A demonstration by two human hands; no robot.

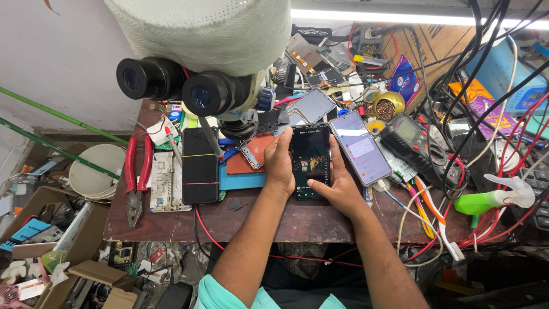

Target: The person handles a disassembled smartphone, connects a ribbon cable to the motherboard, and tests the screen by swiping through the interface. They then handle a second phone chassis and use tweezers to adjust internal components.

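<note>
A dark smartphone (pixel 310 154) with a lit screen lies in the middle of the brown workbench (pixel 297 220). My left hand (pixel 279 160) grips its left edge, fingers curled over the top corner. My right hand (pixel 338 186) holds its right side, and the thumb rests on the lower part of the screen. A second phone (pixel 360 147) with a pale lit screen lies tilted just to the right. Another black phone (pixel 200 165), screen off, lies to the left with a red wire across it.
A microscope (pixel 197 80) with two black eyepieces overhangs the bench at upper left. Red-handled pliers (pixel 137 174) and a circuit board (pixel 166 182) lie at left. A multimeter (pixel 413 143), tangled cables, a green spray bottle (pixel 492 200) and a toothbrush (pixel 437 220) crowd the right.
</note>
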